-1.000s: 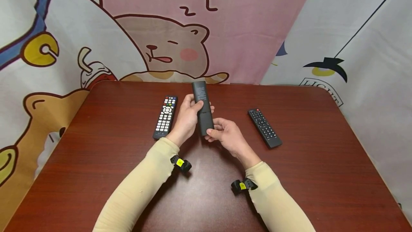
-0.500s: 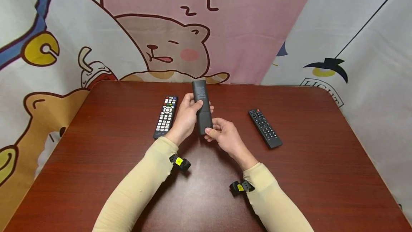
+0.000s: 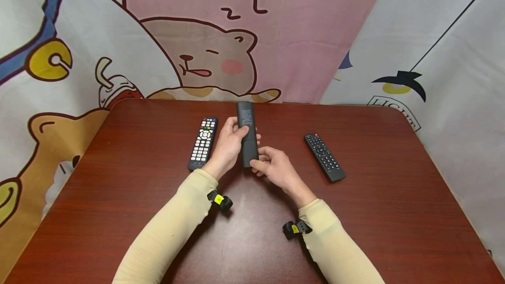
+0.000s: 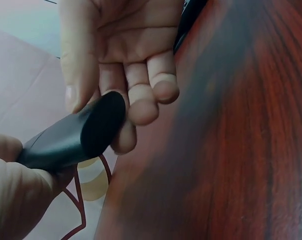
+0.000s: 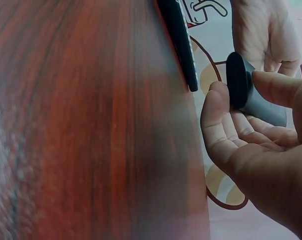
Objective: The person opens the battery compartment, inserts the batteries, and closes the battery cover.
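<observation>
A black remote control is held back side up over the middle of the table, with small printed text near its far end. My left hand grips its middle, thumb across the back and fingers underneath. At its near end, my right hand pinches the right corner between thumb and fingers. In the left wrist view the dark rounded end of the remote faces the camera. The right wrist view shows my right thumb against the remote, with fingers curled below it.
A black remote with white buttons lies on the left of the brown wooden table. Another black remote with a red button lies at the right, slanted. A cartoon-printed cloth hangs behind the table.
The held remote shifts slightly: up a little, then down toward me, standing a bit straighter now. My right hand follows, moving slightly left at the remote's near end. Both table remotes stay still.
</observation>
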### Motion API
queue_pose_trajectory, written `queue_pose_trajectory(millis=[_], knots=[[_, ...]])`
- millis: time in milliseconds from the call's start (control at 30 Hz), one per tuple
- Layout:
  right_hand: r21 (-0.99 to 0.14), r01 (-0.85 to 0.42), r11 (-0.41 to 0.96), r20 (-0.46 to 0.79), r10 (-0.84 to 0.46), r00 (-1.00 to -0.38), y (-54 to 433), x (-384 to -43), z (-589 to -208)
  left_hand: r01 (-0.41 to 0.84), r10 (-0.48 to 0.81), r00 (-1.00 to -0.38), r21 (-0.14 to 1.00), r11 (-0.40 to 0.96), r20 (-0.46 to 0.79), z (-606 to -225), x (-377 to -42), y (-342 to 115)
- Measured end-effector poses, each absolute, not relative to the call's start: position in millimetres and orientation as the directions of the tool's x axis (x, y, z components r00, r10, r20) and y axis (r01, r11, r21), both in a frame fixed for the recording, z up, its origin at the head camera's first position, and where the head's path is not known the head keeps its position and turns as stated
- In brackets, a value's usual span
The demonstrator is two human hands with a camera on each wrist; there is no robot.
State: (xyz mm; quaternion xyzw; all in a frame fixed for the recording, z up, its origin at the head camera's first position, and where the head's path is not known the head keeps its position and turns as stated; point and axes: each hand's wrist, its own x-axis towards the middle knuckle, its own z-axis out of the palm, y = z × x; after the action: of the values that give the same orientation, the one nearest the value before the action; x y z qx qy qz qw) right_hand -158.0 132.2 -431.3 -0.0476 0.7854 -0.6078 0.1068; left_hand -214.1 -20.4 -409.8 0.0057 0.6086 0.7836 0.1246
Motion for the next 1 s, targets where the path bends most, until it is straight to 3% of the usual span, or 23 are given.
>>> queue_pose_trajectory(millis=[433, 1000], knots=[[-0.943, 0.088, 0.321, -0.165, -0.221, -0.961, 137, -157, -428, -0.223, 0.199, -0.963, 0.950, -0.219, -0.180, -408, -216, -33], [-0.941, 0.062, 0.331, -0.146, -0.236, -0.961, 143, -159, -425, -0.194, 0.213, -0.965, 0.962, -0.193, -0.152, -400, -217, -49]])
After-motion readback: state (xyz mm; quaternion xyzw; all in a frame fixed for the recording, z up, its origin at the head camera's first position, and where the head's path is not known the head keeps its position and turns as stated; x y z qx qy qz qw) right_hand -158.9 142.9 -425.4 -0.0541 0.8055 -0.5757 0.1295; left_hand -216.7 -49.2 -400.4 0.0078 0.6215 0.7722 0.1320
